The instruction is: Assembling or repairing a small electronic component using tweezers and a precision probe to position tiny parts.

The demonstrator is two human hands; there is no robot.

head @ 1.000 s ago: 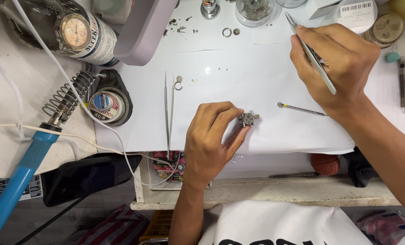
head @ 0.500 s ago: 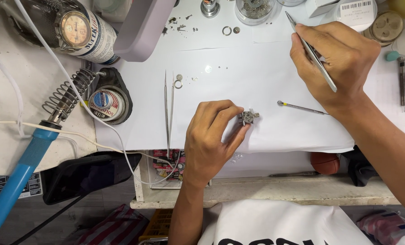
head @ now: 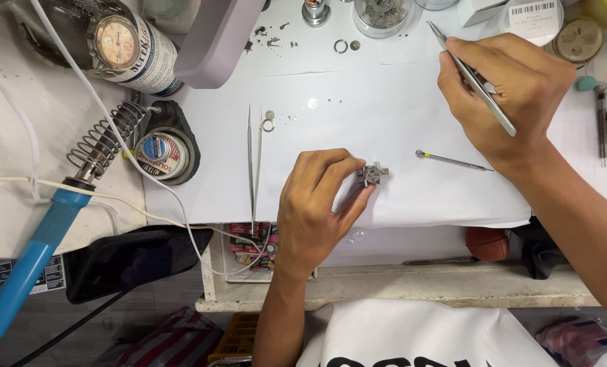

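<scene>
Two hands work over the white tabletop (head: 385, 95): left hand (head: 317, 204) pinches a small metal part (head: 373, 172), right hand (head: 507, 95) grips tweezers (head: 473, 78).

A small, round, silvery metal watch part (head: 373, 173) with tiny gears on its face sits low on the white sheet covering the desk (head: 399, 115), pinched at its left edge between fingers. A pair of slim steel tweezers (head: 473, 79) is held off the desk at a slant near the far right, pointed tips aimed up and to the left.
</scene>
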